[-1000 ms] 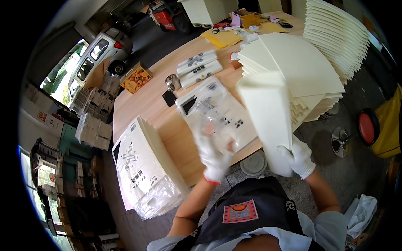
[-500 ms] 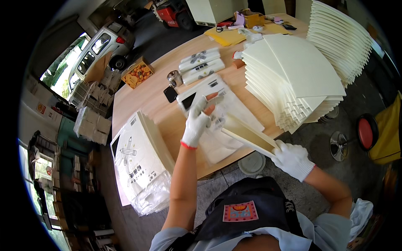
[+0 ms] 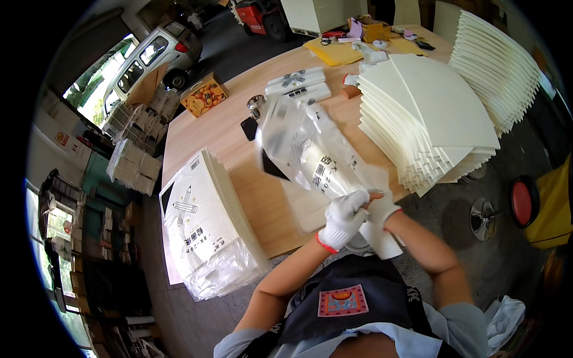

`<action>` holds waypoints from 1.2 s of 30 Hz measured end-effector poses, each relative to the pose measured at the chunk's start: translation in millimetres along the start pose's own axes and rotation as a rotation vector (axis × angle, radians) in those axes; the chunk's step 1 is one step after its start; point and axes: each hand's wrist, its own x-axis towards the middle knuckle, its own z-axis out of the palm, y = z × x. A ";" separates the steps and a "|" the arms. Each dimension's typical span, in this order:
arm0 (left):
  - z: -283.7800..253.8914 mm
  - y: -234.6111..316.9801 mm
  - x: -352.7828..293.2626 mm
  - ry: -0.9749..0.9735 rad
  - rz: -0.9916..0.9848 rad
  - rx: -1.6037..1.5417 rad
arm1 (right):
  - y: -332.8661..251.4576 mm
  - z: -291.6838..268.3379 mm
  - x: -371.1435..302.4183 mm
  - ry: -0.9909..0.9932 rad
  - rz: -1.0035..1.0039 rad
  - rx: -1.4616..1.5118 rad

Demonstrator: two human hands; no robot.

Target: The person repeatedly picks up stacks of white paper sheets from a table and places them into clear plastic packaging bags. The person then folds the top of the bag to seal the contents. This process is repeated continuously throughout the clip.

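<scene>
The gloved left hand (image 3: pixel 344 219) pinches a clear printed plastic bag (image 3: pixel 292 134), apparently steadying it around curled white paper (image 3: pixel 383 243) by the table's (image 3: pixel 256 215) near edge. The gloved right hand (image 3: pixel 385 209) overlaps the paper (its grip I cannot tell). A smartphone (image 3: pixel 248 128) crowds the bag's far end; a fanned paper stack (image 3: pixel 444 104) blocks the right.

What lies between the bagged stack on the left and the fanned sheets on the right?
The head view shows a printed plastic bag, a flat pale piece beneath, and bare tabletop on both sides.
</scene>
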 end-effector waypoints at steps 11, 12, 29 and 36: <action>-7.9 -78.4 -34.4 0.082 -0.325 0.043 | -14.6 40.5 -25.6 0.686 -0.508 -0.424; -6.3 -74.7 -45.6 0.070 -0.351 0.065 | -13.3 36.1 -24.2 0.826 -0.485 -0.519; -26.2 -36.4 -233.0 0.150 -0.581 -0.171 | 30.2 39.9 -142.5 -0.264 -0.150 -0.619; -14.8 -76.9 -191.2 0.090 -0.547 -0.005 | 12.5 33.7 -92.1 0.070 -0.629 -0.760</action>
